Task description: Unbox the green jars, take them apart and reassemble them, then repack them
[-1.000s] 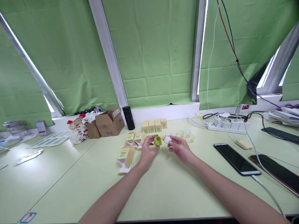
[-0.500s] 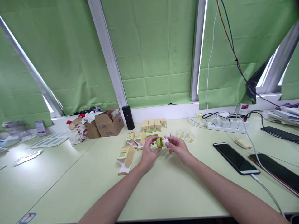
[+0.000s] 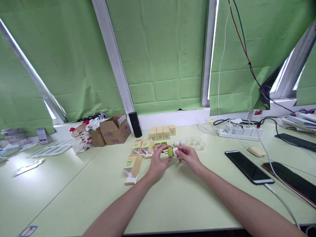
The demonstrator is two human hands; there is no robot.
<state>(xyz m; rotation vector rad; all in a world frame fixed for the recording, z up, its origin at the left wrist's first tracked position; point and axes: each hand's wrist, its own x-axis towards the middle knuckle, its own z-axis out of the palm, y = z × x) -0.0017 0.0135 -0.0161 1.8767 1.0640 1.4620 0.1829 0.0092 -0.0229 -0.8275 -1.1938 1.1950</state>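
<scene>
My left hand [image 3: 158, 163] pinches a small olive-green cap-like holder [image 3: 170, 151] with a ring on its left end. In my right hand [image 3: 189, 158] is a short white cylinder [image 3: 174, 151], its left end against or partly inside the holder's right opening; how deep it sits I cannot tell. Just behind the hands lie more white cylinders [image 3: 177, 143] and green pieces [image 3: 160, 144], partly hidden by my left fingers. Clear round cups [image 3: 200, 145] with yellow spots inside stand behind my right hand. Opened small cartons [image 3: 133, 165] lie left of my left hand.
Several closed small boxes [image 3: 160, 133] stand in a row at the back. Beside them are a black cylinder [image 3: 135, 124] and a cardboard box [image 3: 115, 130]. A phone [image 3: 249, 167] with a charging cable and a power strip [image 3: 240, 133] lie on the right.
The white cylinder and the green holder have come closer together, and less of the cylinder shows. The holder has shifted slightly right and turned. Both hands keep their grip.
</scene>
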